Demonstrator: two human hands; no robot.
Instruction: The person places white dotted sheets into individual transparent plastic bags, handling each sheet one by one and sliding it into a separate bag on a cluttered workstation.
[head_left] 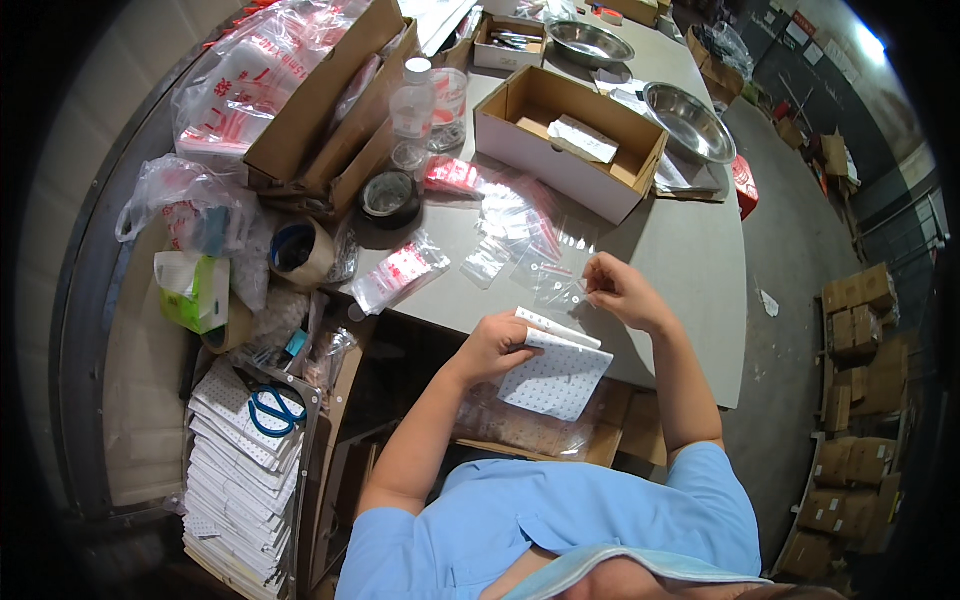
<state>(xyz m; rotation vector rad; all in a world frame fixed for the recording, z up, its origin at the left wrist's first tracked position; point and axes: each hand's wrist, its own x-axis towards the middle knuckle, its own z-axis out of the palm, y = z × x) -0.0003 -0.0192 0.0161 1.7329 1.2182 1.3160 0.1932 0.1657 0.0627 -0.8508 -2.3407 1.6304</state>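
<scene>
My left hand [492, 346] grips a folded white sheet [555, 375] printed with rows of small dark marks, just past the table's front edge. The sheet hangs toward me, its fold held between thumb and fingers. To the right, my right hand [628, 292] has its fingertips pinched together at the side of a small clear zip bag [556, 289]. Whether they grip the bag's edge or some smaller thing is too fine to make out. A few tiny white round pieces show at that bag. More clear zip bags [515, 215] with red seal strips lie spread behind it.
An open cardboard box [570, 140] stands beyond the bags, near steel bowls [690, 122]. Leftward are tape rolls [390, 200], a plastic bottle [412, 98] and bundled bags [402, 270]. Blue-handled scissors [275, 410] rest on stacked printed sheets [240, 490] at lower left.
</scene>
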